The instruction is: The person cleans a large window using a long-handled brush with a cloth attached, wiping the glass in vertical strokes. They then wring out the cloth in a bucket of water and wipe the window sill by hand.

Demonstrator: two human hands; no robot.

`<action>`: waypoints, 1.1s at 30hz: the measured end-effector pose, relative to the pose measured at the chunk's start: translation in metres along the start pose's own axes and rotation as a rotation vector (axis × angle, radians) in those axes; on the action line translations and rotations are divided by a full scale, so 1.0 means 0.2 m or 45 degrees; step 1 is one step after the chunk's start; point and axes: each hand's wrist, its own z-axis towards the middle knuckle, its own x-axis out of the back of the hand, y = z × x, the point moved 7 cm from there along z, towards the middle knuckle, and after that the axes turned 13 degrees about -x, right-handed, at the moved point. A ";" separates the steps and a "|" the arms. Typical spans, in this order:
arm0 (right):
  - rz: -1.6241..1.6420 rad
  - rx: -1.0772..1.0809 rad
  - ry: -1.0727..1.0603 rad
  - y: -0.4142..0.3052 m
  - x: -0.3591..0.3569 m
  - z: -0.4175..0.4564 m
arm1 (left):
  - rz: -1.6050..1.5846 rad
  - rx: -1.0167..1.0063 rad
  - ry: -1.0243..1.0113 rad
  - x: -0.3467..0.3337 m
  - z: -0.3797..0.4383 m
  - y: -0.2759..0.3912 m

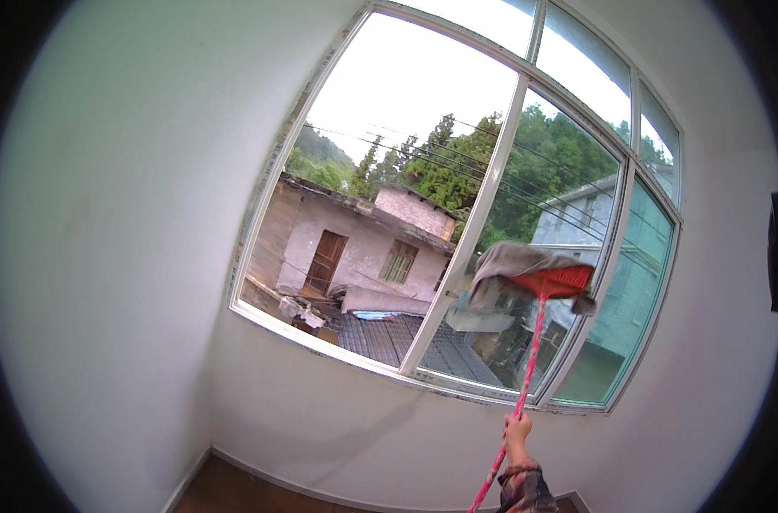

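Note:
My right hand point(516, 435) grips a pink patterned pole point(531, 362) partway along its length. At the pole's upper end is a red plastic head point(552, 282), which looks like that of a broom. Over the head hangs a grey-brown cloth point(512, 261), its ends drooping on both sides. Cloth and head are raised before the middle glass pane point(559, 151) of a white-framed window point(469, 247); whether the cloth touches the glass cannot be told. The pole's lower end runs out at the bottom edge. My left hand is out of view.
A white wall point(119, 243) stands to the left, meeting the wall under the window in a corner. Below lies a brown floor point(235, 490) with a grey skirting point(280, 485). A dark object point(777, 253) is on the right wall. Outside are buildings, trees and wires.

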 end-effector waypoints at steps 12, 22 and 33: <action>-0.262 -0.279 -0.204 1.00 0.67 -1.04 | 0.140 -0.124 -0.195 -0.32 0.11 0.23; -0.496 -0.663 -0.478 1.27 1.04 -1.69 | 0.015 -0.146 -0.496 -1.22 0.05 0.49; -0.745 -0.428 -0.787 0.77 0.99 -1.52 | -0.433 -0.088 -1.470 -2.47 -0.84 1.21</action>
